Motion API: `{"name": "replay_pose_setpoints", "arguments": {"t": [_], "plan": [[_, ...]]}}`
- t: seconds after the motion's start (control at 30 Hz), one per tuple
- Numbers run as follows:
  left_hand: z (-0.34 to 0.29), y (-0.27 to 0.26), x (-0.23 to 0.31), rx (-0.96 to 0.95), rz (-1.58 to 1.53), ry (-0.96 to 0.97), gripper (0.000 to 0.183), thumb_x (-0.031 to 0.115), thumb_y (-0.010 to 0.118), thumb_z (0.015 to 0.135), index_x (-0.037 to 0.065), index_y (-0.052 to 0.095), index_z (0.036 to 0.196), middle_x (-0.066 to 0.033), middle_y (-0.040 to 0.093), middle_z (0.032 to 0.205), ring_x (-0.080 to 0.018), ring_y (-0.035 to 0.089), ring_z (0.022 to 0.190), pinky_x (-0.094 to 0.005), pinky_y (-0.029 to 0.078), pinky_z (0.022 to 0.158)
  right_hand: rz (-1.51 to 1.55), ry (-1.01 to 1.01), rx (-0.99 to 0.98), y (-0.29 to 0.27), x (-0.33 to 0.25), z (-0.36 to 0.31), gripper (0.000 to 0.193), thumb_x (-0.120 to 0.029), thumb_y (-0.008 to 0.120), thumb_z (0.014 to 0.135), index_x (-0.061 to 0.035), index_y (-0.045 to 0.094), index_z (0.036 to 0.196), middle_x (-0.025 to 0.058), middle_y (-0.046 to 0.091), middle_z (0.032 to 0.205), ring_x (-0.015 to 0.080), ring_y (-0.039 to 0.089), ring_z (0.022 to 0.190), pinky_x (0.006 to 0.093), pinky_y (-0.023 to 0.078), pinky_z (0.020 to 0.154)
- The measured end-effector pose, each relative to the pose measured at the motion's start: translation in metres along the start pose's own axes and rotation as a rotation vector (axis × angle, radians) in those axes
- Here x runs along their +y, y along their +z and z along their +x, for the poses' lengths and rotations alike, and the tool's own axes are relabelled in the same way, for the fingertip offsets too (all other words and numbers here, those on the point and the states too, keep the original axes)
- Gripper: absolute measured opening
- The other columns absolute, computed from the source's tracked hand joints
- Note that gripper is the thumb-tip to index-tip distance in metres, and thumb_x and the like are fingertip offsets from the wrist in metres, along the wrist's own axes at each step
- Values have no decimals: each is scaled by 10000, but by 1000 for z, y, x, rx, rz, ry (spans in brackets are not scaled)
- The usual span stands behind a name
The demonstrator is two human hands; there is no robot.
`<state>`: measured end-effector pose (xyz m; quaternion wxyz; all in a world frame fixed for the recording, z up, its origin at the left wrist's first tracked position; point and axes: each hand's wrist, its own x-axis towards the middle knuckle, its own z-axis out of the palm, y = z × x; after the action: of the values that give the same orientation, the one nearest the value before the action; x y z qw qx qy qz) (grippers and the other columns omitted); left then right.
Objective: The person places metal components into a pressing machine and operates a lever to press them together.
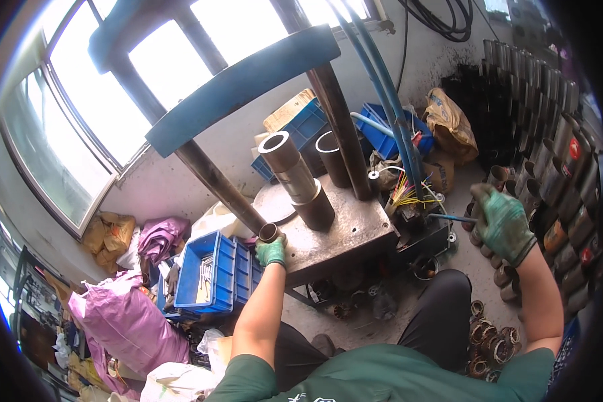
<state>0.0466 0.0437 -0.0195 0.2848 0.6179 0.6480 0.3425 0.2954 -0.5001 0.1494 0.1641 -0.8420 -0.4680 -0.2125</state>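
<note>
My left hand [271, 253], in a green glove, is closed round a short metal ring [269, 232] at the left edge of a steel press table [355, 224]. On that table stands an upright stack, a bright metal sleeve [295, 175] on a darker cylinder [317, 213]. A wider dark tube [333, 161] stands behind it. To the right, my gloved right hand [508, 226] is raised with its fingers curled at the end of a blue lever [451, 218]; the palm side is partly hidden.
Two thick columns rise from the table to a blue crossbeam [248, 84]. Blue bins [208, 271] and a purple sack [124, 321] lie at left. Coloured wires [409, 191] hang by the lever. Stacked metal cylinders [549, 181] line the right; metal rings [492, 342] lie on the floor.
</note>
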Motion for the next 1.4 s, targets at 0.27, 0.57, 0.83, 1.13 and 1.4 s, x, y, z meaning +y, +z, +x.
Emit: {"name": "replay_pose_setpoints", "arguments": {"t": [0.27,0.57,0.83,1.13,1.4], "plan": [[-28,-19,85,-178,-1199,603,818,0,856,736,53,449,1443,-90,607,1264,-239,642,1123,-380,571,987,-47,-138,-577,-23,9,5,520,-228,652,864,-142,686,1376,91,700,1316,326,728,1060,446,590,918],[6,-39,248,-99,-807,1034,648,156,864,828,14,509,1350,-103,642,1245,-198,648,1083,-349,572,927,-153,-174,-891,-26,-20,16,485,-335,623,871,-93,676,1288,185,752,971,365,746,921,491,599,826],[21,-24,254,-19,-413,735,730,358,877,822,-24,504,1320,-226,694,1198,-342,712,1077,-435,585,942,-163,-113,-1010,-5,-26,-44,383,-400,618,866,-77,796,966,182,770,980,359,760,917,480,602,848],[19,-33,257,-9,-413,742,765,399,873,828,-33,522,1353,-256,712,1228,-374,724,1107,-439,582,967,-73,89,-703,10,-71,-76,324,-372,671,883,-76,762,786,149,745,821,343,744,788,466,583,745],[20,-18,255,-7,-419,777,792,474,878,822,-14,544,1350,-236,728,1215,-366,731,1105,-438,583,967,-20,138,-529,5,-70,-86,318,-366,715,865,-67,732,758,152,713,771,350,722,737,482,558,699]]}}
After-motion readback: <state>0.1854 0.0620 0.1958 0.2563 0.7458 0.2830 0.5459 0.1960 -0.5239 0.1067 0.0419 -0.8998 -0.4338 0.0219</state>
